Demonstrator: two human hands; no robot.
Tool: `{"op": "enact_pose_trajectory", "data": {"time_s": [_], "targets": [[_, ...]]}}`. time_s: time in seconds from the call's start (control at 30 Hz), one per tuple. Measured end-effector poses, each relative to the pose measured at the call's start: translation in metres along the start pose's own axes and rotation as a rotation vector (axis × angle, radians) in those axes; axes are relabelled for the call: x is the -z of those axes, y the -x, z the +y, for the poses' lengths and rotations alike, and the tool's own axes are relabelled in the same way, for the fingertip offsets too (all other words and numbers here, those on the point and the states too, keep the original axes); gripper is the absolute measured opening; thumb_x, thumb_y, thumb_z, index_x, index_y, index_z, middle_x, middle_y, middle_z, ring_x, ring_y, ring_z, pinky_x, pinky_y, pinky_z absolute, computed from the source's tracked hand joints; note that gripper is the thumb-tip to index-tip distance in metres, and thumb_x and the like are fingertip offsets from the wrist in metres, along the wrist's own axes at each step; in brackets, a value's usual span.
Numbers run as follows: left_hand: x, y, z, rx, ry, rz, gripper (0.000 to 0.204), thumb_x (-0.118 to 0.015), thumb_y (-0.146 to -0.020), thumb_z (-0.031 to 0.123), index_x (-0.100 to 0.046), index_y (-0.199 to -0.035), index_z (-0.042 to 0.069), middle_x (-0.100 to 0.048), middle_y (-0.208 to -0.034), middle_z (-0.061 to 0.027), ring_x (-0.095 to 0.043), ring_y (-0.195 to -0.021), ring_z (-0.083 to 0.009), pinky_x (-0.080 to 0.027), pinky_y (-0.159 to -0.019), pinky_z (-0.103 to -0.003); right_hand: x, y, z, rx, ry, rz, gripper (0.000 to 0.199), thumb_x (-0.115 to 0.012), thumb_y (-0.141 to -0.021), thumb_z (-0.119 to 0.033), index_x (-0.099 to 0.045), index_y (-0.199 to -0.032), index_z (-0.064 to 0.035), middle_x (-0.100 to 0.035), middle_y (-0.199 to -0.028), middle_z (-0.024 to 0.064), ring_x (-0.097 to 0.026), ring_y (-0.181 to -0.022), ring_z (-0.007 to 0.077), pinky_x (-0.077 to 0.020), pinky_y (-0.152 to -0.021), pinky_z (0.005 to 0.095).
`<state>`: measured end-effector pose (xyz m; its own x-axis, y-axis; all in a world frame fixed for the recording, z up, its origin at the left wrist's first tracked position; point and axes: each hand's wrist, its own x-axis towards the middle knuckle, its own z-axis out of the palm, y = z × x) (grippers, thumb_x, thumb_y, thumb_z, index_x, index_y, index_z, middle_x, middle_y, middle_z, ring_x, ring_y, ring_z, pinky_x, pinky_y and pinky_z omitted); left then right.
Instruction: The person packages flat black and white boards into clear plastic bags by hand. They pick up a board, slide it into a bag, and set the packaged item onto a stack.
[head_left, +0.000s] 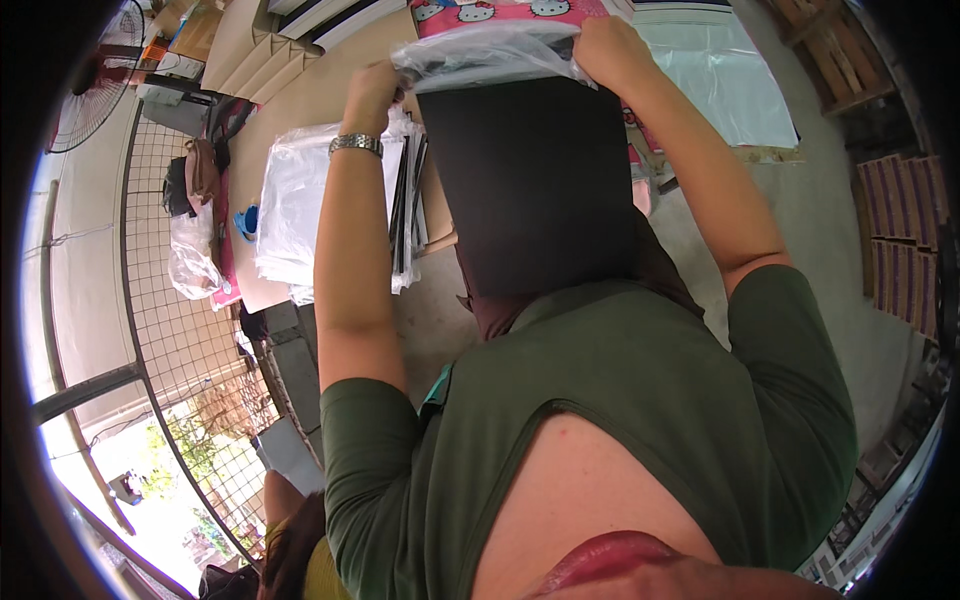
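Observation:
A clear plastic bag (485, 55) is stretched sideways across the far end of a flat black rectangular board (535, 180). My left hand (372, 88) grips the bag's left end, its fingers closed. At the right end, my right hand (612, 52) is closed on the same plastic. The board's near end rests against my lap, and its far edge lies at or under the bag; I cannot tell how much of it is inside. Beside my left forearm lies a stack of plastic-wrapped flat pieces (290, 200), some with black edges.
Folded cardboard (250, 60) and a pink patterned cloth (510, 14) lie on the table's far side. Another plastic-covered stack (715, 80) sits at the right. Brown stacked boxes (905, 250) stand farther right. A fan (100, 95) is far left; another person (310, 550) sits behind at lower left.

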<state>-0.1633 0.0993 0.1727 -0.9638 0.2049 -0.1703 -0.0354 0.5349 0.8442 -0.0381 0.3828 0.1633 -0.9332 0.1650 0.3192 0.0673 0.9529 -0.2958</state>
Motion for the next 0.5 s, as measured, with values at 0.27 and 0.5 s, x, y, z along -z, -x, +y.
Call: {"op": "enact_pose_trajectory", "data": {"time_s": [0.27, 0.5], "targets": [[0.079, 0.072, 0.093, -0.009, 0.692, -0.126, 0.022, -0.055, -0.085, 0.024, -0.056, -0.099, 0.007, -0.059, -0.095, -0.0060, -0.056, -0.084, -0.0176, -0.046, -0.075, -0.034, 0.143, -0.022, -0.003, -0.372, -1.488, -0.226, 0.010, -0.054, -0.079, -0.008, -0.061, -0.082, -0.0012, -0.061, -0.073, 0.0069, -0.059, -0.067, 0.0165, -0.0480, -0.061, 0.0289], [0.132, 0.131, 0.052, -0.030, 0.739, -0.600, 0.039, -0.051, -0.085, 0.024, -0.048, -0.117, 0.002, -0.056, -0.113, -0.0116, -0.058, -0.097, -0.0240, -0.052, -0.075, -0.040, 0.136, 0.036, 0.024, -0.053, -1.751, -0.546, 0.018, -0.046, -0.081, -0.006, -0.061, -0.086, 0.0019, -0.064, -0.084, 0.0132, -0.062, -0.075, 0.0222, -0.0505, -0.069, 0.0342]]}}
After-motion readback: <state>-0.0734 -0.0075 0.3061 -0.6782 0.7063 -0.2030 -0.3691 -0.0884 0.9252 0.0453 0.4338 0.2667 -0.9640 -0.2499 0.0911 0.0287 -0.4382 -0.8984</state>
